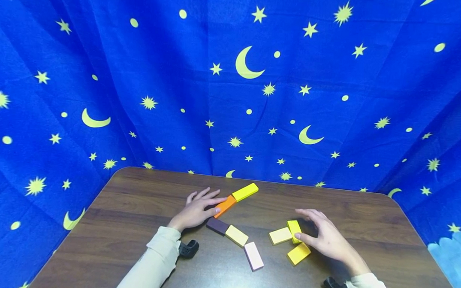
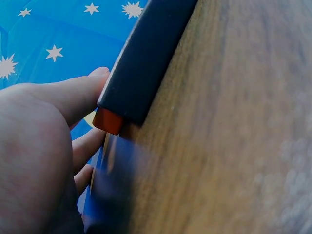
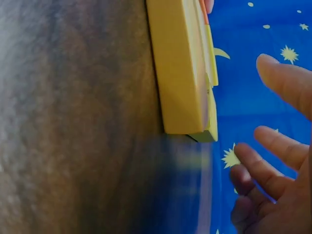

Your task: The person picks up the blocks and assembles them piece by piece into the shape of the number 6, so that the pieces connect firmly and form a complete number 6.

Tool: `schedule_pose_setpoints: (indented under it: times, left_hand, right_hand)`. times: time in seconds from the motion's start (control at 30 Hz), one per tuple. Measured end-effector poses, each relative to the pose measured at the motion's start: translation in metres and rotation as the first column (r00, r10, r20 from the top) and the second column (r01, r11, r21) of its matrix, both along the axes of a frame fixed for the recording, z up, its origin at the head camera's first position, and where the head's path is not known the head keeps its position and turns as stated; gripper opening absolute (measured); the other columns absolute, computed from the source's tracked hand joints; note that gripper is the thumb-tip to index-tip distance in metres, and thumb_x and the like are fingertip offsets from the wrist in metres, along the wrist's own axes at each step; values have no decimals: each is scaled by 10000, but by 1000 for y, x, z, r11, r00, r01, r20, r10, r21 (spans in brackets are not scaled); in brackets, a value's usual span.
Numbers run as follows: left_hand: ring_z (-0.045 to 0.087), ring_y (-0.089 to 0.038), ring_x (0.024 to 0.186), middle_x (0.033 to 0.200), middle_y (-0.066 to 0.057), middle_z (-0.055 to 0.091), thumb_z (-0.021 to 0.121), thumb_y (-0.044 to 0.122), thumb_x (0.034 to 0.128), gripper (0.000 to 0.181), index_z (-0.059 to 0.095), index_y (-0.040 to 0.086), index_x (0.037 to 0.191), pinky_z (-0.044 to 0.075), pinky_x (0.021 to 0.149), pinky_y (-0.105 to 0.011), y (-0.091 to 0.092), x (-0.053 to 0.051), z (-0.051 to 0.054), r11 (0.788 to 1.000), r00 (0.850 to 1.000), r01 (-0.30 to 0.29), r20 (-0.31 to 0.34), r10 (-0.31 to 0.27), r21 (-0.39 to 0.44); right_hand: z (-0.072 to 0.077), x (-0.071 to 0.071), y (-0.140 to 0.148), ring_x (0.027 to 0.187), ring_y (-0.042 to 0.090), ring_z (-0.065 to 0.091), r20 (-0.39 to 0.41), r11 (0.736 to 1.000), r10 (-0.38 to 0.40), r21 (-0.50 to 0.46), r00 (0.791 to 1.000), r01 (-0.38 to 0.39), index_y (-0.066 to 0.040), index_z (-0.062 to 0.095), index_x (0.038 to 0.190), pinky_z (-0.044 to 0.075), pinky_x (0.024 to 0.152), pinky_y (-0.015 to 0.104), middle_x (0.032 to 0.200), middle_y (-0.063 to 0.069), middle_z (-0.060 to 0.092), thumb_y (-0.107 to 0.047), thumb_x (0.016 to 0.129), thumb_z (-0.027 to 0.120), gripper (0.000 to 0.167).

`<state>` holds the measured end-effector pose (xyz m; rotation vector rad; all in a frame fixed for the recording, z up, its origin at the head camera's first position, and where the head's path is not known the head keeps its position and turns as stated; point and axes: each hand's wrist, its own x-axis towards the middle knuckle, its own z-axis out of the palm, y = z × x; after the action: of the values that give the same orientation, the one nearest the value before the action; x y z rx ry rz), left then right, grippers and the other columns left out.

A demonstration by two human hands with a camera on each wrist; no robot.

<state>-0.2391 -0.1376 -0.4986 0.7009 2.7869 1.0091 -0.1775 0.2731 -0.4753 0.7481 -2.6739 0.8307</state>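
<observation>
In the head view my left hand (image 1: 194, 212) touches the left side of an orange block (image 1: 226, 207) with thumb and index finger, the other fingers spread. A yellow block (image 1: 245, 192) meets its far end; a dark block (image 1: 217, 226) lies near its near end. The left wrist view shows the dark block (image 2: 146, 63) partly hiding the orange one (image 2: 108, 121). My right hand (image 1: 328, 238) is spread beside a bright yellow block (image 1: 293, 228), thumb over its near end. In the right wrist view a golden block (image 3: 178, 73) stands apart from the right hand (image 3: 278, 161).
On the brown table (image 1: 147, 192), a pale yellow block (image 1: 237, 236) and a pink block (image 1: 254, 256) continue from the dark one. Another pale yellow block (image 1: 280, 236) and the golden block (image 1: 298, 254) lie by the bright yellow one. A blue curtain (image 1: 179, 73) hangs behind.
</observation>
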Motion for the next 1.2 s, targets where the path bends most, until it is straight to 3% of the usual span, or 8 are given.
schedule_pose_setpoints:
  times: [0.3,0.6,0.9,1.2]
  left_hand:
    - [180,-322,1522,1587,-19,398,570,377,1026,410,589,295,1428,8,1154,-620,0,0,1,1000,1000,1,8,-1,-13]
    - [189,-336,1518,1580,-31,410,572,390,1023,413,594,297,1424,5,1148,-634,0,0,0,1000,1000,-3,0,3,-11]
    - [196,-352,1513,1577,-52,413,573,378,1025,412,599,273,1422,10,1141,-648,0,0,1,1000,1000,7,-7,-7,7]
    - [185,-350,1517,1583,-51,403,570,378,1027,416,593,269,1428,0,1143,-647,1,0,3,1000,1000,11,2,-11,8]
  right_hand:
    - [-1,2,-2,1016,257,613,121,994,-91,63,988,84,-49,634,1300,500,832,482,1149,57,660,-399,773,861,672]
    - [-4,4,-6,1003,232,587,173,986,-138,117,975,118,-50,631,1310,501,816,447,1148,46,657,-439,718,886,752]
    - [-2,3,-8,985,231,583,192,980,-155,155,969,127,-45,656,1264,506,804,439,1075,37,653,-448,698,892,734]
    - [1,-1,-11,893,165,588,238,981,-152,158,959,116,11,667,1215,502,748,352,969,3,647,-404,684,908,716]
